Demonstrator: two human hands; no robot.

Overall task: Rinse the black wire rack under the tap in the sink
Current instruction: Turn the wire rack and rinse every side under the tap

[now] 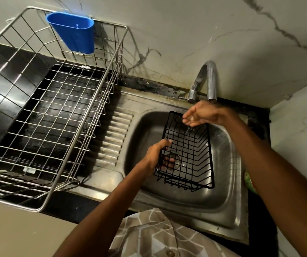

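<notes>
The black wire rack (189, 154) is tilted inside the steel sink (228, 186). My left hand (158, 154) grips its left rim, thumb on top and fingers curled through the wires. My right hand (201, 114) hovers above the rack's far edge, just below the curved chrome tap (209, 80), fingers relaxed and slightly cupped, holding nothing. Water drips from under that hand onto the rack. The drain shows through the rack's wires near my left fingers.
A large steel wire dish basket (43, 115) sits on a black tray left of the sink, with a blue plastic holder (74, 32) hung on its back rim. A ribbed drainboard (112, 138) lies between basket and sink. A marble wall stands behind.
</notes>
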